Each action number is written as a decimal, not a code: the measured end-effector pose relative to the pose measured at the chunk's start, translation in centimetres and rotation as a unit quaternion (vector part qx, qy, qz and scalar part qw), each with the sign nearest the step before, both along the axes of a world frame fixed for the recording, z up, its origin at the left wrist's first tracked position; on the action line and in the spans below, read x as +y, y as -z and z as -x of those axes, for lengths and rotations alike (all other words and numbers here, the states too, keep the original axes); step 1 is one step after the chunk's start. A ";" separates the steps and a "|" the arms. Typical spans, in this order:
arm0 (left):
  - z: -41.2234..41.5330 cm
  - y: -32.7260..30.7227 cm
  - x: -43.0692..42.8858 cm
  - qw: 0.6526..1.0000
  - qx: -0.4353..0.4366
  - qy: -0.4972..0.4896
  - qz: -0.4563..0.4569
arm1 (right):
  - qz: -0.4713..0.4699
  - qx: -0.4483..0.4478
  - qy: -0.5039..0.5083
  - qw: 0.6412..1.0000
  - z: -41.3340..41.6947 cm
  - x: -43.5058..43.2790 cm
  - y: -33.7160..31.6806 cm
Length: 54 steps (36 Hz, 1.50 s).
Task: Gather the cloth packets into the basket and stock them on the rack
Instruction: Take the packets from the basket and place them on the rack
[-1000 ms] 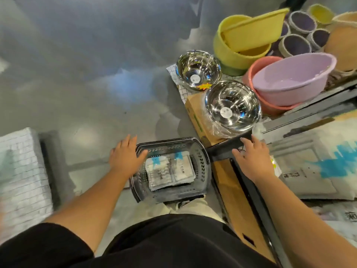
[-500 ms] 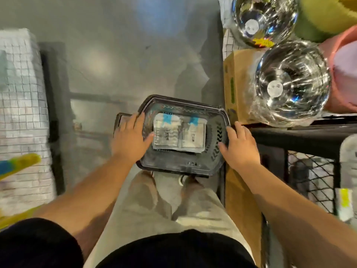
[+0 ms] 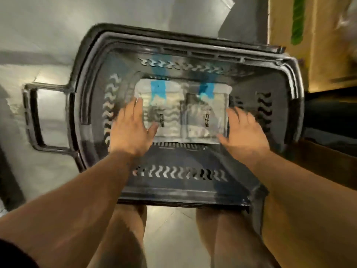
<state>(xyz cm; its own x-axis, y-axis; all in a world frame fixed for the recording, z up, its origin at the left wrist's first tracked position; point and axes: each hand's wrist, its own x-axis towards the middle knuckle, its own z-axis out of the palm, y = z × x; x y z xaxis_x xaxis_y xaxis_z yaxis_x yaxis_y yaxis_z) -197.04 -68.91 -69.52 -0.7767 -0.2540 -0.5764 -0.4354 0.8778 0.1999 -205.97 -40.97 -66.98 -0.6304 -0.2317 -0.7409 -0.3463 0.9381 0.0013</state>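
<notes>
The two packets (image 3: 181,115) lie flat and side by side on the bottom of the basket (image 3: 289,78), blue tabs pointing away from us. Half a second ago our hands were on the basket's sides, the left at its left rim and the right at its right rim. Now both are down inside it, one on each side of the pair. Our left hand (image 3: 133,130) lies along the left packet's edge, fingers (image 3: 138,107) straight and a little apart, thumb resting on the packet's near corner. Our right hand (image 3: 246,132) is just beside the right packet; its fingers are blurred but look stretched and apart, clamped on nothing.

We have also bent much closer, so the basket fills the view. It sits on the floor (image 3: 48,35), handle (image 3: 31,117) folded out to the left.

We judge the gathering done and the stocking begun: the hands seem set to close in on the pair and lift it out together. The box (image 3: 284,35) stands just beyond the basket's right corner, and the dark frame (image 3: 328,115) beside it is likely the rack.
</notes>
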 end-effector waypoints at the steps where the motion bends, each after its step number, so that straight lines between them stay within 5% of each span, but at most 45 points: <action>1: -0.1 1.7 0.2 1.000 -0.018 -0.016 -0.007 | -0.006 -0.006 0.006 1.000 -0.1 -0.1 1.7; 13: -0.3 14.7 2.2 0.973 -0.116 -0.198 0.003 | 0.033 -0.025 0.305 0.951 -1.6 -1.3 17.8; 24: 1.0 16.7 4.2 0.924 -0.065 -0.368 0.084 | 0.042 0.058 0.448 0.891 -1.7 -0.8 19.7; 28: 1.2 16.1 4.3 0.876 -0.022 -0.482 0.010 | 0.084 0.085 0.475 0.872 -2.0 -0.7 18.2; 33: -0.3 13.0 3.8 0.909 -0.013 -0.409 -0.075 | 0.134 0.016 0.544 0.828 -3.1 0.2 13.8; 39: -1.8 5.0 3.1 0.907 -0.054 -0.389 -0.154 | 0.181 -0.019 0.566 0.804 -3.5 0.6 4.3; 54: 1.7 -26.4 -0.6 0.912 0.056 -0.347 -0.211 | 0.261 -0.033 0.607 0.750 -0.7 -2.5 -26.8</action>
